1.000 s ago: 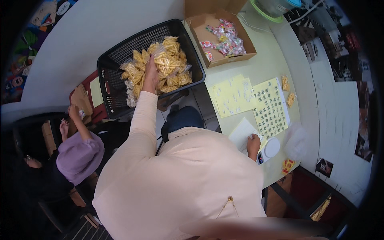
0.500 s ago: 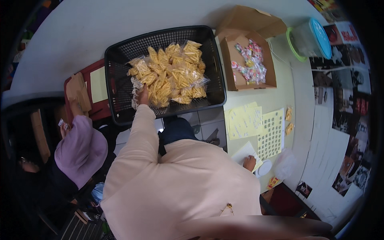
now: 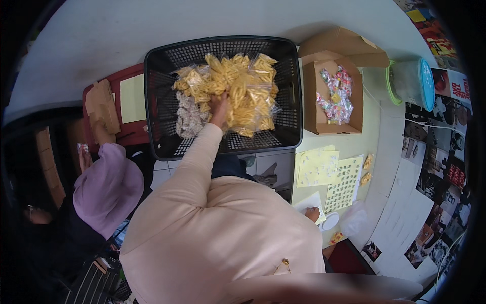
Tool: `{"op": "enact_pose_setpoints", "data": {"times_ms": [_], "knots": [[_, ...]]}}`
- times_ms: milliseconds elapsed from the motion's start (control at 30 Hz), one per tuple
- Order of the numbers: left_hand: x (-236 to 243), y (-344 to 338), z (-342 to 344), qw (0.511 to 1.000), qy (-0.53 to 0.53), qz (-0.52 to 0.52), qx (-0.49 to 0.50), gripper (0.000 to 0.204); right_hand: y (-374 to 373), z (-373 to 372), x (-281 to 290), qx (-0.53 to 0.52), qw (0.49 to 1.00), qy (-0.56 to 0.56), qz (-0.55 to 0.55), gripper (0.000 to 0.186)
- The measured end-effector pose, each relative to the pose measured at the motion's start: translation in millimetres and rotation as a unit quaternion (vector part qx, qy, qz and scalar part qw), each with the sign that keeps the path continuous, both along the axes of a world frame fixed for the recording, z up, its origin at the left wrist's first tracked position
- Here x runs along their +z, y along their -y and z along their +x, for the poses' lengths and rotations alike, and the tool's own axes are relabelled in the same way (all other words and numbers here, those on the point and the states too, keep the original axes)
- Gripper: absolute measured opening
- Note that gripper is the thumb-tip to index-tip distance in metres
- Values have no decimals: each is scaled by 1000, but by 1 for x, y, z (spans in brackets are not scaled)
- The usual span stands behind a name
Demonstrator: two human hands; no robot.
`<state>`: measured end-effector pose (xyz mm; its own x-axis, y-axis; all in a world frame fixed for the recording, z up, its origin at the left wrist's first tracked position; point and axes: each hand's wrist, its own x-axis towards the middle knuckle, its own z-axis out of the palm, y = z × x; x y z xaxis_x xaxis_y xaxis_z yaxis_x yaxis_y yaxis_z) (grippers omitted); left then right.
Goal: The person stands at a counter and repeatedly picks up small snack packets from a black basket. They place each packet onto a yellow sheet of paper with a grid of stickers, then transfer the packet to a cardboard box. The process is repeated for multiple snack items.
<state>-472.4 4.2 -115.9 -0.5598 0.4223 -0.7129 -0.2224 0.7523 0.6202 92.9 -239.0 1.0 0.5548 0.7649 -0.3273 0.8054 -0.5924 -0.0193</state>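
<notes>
A black plastic basket [image 3: 298, 96] holds a pile of clear bags of yellow stick snacks [image 3: 248, 96]. My left hand [image 3: 219, 107] reaches into it and presses against the left side of the pile, fingers stretched out and partly hidden by the bags. Left of my wrist, whitish small packs [image 3: 188, 116] lie in the same basket. On the table at the right, my right hand [image 3: 313, 214] rests on a pale sheet [image 3: 307, 203]; its fingers are too small and hidden to read. A round white lid or container [image 3: 330, 221] sits beside it.
An open cardboard box [image 3: 314, 124] with colourful wrapped packs [image 3: 336, 96] stands right of the basket. Yellow label sheets [image 3: 318, 167] lie nearer. A clear tub with a blue lid [image 3: 426, 85] rests against the wall. At the left, another person in a lilac head covering [image 3: 106, 187] works.
My left hand has moved rightward and pushed against the yellow snack bags, and more whitish packs show at the left. The whole view has shifted slightly. My right hand stays by the sheet.
</notes>
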Motion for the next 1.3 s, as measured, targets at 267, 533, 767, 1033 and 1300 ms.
{"op": "enact_pose_setpoints", "data": {"times_ms": [267, 533, 767, 1033, 1300], "knots": [[53, -15, 48, 969, 81, 137, -188, 80, -15, -14, 6, -23, 999, 26, -18, 29], [10, 45, -17, 955, -133, 140, -226, 30, -14, -8, -1, -10, 1000, 23, 2, 28], [-6, 91, -94, 896, -210, -237, -310, 78, 0, -17, 2, 0, 1000, 8, -11, 34], [0, 90, -80, 850, -254, -283, -365, 112, 7, 10, -7, 25, 999, 9, -36, 36], [15, 91, -64, 839, -300, -267, -367, 99, -4, -16, 2, 8, 998, 34, -52, 37]]}}
